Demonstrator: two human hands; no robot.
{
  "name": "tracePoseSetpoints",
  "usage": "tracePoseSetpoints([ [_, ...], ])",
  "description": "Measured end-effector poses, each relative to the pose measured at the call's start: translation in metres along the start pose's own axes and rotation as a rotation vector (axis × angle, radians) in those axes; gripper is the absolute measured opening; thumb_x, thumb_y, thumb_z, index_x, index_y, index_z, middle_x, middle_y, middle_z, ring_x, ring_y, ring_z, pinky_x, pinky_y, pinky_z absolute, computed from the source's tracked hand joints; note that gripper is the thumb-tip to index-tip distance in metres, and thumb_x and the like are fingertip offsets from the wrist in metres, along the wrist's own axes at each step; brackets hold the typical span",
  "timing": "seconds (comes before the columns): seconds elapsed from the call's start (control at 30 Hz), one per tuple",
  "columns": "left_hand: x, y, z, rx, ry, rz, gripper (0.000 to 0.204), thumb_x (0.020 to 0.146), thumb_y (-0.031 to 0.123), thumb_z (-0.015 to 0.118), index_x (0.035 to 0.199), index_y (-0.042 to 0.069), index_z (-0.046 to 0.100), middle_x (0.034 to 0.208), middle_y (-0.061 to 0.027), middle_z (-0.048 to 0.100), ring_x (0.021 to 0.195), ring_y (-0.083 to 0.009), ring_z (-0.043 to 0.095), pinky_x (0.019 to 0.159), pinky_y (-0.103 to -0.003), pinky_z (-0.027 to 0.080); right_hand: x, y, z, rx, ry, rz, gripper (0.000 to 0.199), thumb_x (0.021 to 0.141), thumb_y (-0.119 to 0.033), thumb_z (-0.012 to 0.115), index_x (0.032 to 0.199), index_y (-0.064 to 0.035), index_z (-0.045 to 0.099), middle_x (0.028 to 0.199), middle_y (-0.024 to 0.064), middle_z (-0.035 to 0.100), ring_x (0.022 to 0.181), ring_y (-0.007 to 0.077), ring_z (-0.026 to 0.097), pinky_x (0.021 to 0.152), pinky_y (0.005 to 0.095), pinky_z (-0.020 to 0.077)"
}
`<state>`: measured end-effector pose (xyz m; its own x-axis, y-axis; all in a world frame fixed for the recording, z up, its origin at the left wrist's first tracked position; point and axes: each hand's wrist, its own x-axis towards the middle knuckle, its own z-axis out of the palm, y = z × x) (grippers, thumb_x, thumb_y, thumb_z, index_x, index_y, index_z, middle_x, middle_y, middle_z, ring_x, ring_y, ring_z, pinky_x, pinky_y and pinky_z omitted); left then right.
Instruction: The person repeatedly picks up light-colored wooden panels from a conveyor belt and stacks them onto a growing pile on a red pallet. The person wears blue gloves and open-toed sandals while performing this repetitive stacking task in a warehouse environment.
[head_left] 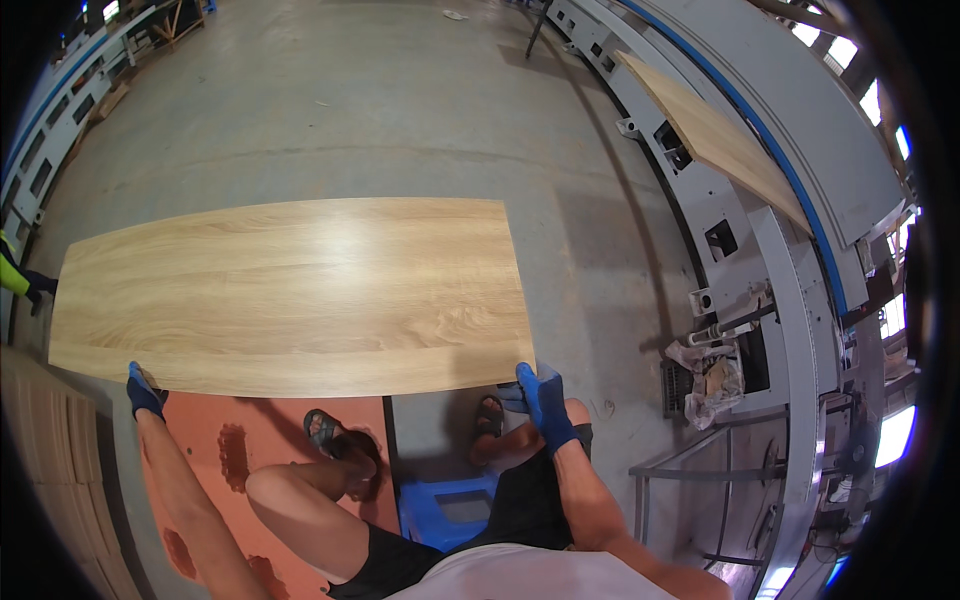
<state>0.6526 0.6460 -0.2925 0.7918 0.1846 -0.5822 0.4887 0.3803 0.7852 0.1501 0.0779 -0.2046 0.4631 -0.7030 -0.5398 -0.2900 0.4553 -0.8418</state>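
A light wood-grain board [290, 295] is held out level in front of me, wide from left to right. My left hand [146, 393], in a blue and dark glove, grips its near edge toward the left end. At the near right corner my right hand [548, 402], in a blue glove, is closed on the board with the thumb at the top edge. The fingers of both hands are partly hidden under the board. Another person's dark-gloved hand [38, 287], below a yellow-green sleeve, is at the board's left end.
Beneath me are an orange-red panel [190, 450] with worn patches and a blue plastic stool [425, 510]. Stacked brown boards [60, 460] stand at left. A long grey machine [690, 190] runs along the right, with another wood-grain board [715, 135] on it and a plastic bag [712, 385] beside it.
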Motion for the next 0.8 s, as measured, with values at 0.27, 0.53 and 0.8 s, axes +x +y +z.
tracePoseSetpoints([
  [0.27, 0.071, 0.031, -0.051, 0.038, -0.183, -0.146, 0.076, 0.092, 0.055, 0.040, 0.151, 0.018, 0.010, 0.158, -0.0033, -0.003, 0.145, -0.0287, -0.002, 0.114, -0.051, -0.003, 0.008, -0.004, 0.026, -0.030, -0.050, 0.008, 0.028, 0.096, -0.016, 0.050, 0.119, -0.0009, 0.053, 0.091, 0.0125, 0.064, 0.068, 0.0205, 0.067, 0.053, 0.0301, 0.0551],
  [0.53, 0.052, 0.030, -0.027, 0.100, -0.006, -0.069, 0.060, 0.090, 0.056, 0.047, 0.133, 0.015, 0.045, 0.135, -0.0032, 0.049, 0.126, -0.0276, 0.043, 0.106, -0.052, 0.024, 0.003, -0.004, 0.030, -0.016, 0.010, -0.033, 0.027, 0.096, -0.014, 0.050, 0.119, -0.0011, 0.055, 0.091, 0.0121, 0.065, 0.067, 0.0198, 0.067, 0.053, 0.0296, 0.0547],
  [0.8, 0.021, 0.022, -0.043, 0.159, -0.100, 0.173, 0.048, 0.092, 0.054, 0.038, 0.108, 0.010, 0.048, 0.096, -0.0077, 0.047, 0.083, -0.0260, 0.048, 0.074, -0.045, 0.045, 0.014, 0.005, 0.031, -0.057, -0.076, -0.049, 0.024, 0.094, -0.022, 0.052, 0.105, -0.0010, 0.054, 0.090, 0.0123, 0.063, 0.070, 0.0251, 0.068, 0.060, 0.0344, 0.0586],
])
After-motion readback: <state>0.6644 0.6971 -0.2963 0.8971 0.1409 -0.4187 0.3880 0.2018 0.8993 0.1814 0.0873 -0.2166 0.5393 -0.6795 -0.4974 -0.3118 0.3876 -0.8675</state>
